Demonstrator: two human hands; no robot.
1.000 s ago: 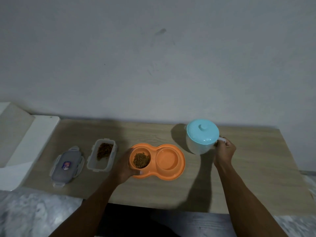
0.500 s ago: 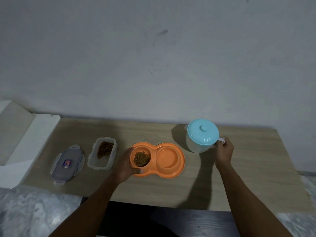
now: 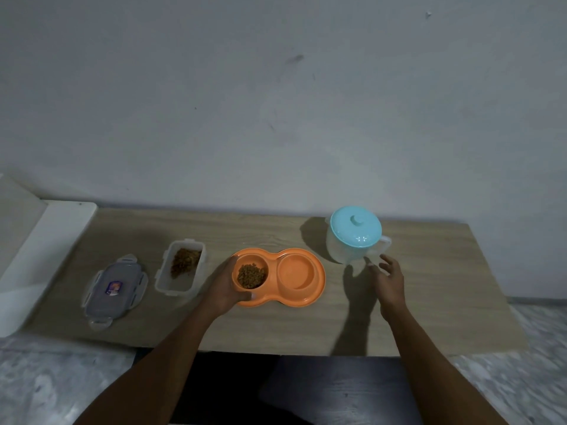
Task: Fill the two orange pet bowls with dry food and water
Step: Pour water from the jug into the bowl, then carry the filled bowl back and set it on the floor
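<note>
While the head view is looking down on a wooden table (image 3: 276, 326) set against a grey wall, the orange double pet bowl (image 3: 302, 297) is sitting near the table's middle. Its left well is holding brown dry food (image 3: 251, 276); its right well (image 3: 296, 271) is showing only orange, and whether water is in it cannot be told.

Left hand (image 3: 224, 286): gripping the bowl's left end, thumb (image 3: 245, 296) pressing on the near rim, the other fingers curling round the far side of the rim, so the hand is clamped on the bowl.

Right hand (image 3: 389, 280): hanging just in front of the jug, fingers (image 3: 385, 263) spread apart and loosely bent, holding nothing. The fingertips are lying close to the handle but apart from it.

Jug (image 3: 346, 250): translucent body, pale blue lid (image 3: 356, 230), standing upright to the right of the bowl, handle (image 3: 380, 245) pointing right.

Food container (image 3: 181, 268): clear, rectangular, uncovered, left of the bowl, some dry food lying in its far half.

Container lid (image 3: 113, 289): grey with clip tabs, lying flat further left, a small sticker on top.
</note>
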